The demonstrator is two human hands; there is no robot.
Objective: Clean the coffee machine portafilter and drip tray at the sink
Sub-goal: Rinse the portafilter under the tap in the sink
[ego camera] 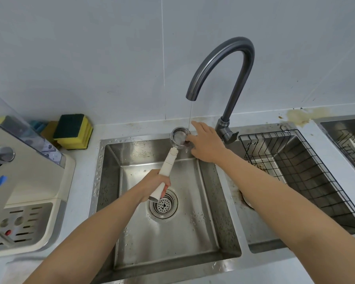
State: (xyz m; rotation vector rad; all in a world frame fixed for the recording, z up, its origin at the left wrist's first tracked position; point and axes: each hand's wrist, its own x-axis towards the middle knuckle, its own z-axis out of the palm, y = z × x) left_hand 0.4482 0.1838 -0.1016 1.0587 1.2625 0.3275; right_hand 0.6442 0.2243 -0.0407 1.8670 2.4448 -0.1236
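Note:
My left hand grips the white handle of the portafilter over the left sink basin. Its steel basket end is raised toward the back of the basin, right beside a thin stream of water falling from the grey faucet. My right hand reaches in from the right, its fingers touching the rim of the basket. The drip tray, a slotted steel grille, sits in the base of the coffee machine on the counter at the left.
Yellow and green sponges are stacked on the counter behind the machine. A round strainer drain lies in the basin floor. The right basin holds a black wire rack. Another sink shows at the far right edge.

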